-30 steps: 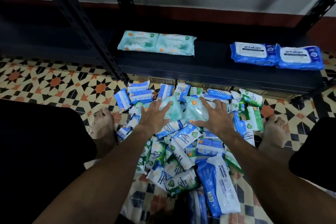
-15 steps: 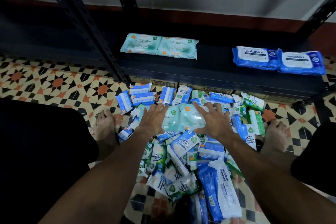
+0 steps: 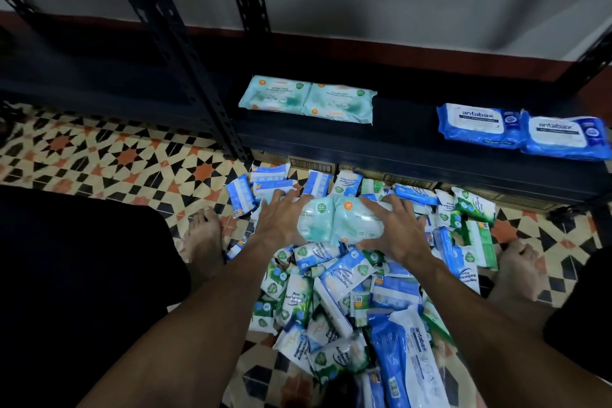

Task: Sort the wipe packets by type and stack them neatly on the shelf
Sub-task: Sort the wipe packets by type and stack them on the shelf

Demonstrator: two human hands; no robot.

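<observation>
Glossy plastic film, crinkled and catching the light, covers the heap of wipe packets (image 3: 334,295) on the floor between two bare feet. Nearest lies a long blue-and-white pack (image 3: 417,358) lettered "antabax"; around it are smaller pillow-shaped sachets in green, white and blue, lying every way. Just above the far part of the heap sit two pale teal packets (image 3: 337,222), side by side and puffy. The left hand (image 3: 281,219) presses their left end with its fingers spread, nearly straight; the right hand (image 3: 395,228) clasps the right one, fingers over the top, thumb along the lower edge. The floor tiles (image 3: 99,156) bear star patterns in cream, black and terracotta. Beyond, on the dark metal shelf (image 3: 364,142), two matching teal packs (image 3: 308,99) lie flat, with two blue packs (image 3: 523,129) well apart to their right. A perforated upright (image 3: 185,53) rises before a white wall with a dark red skirting.
</observation>
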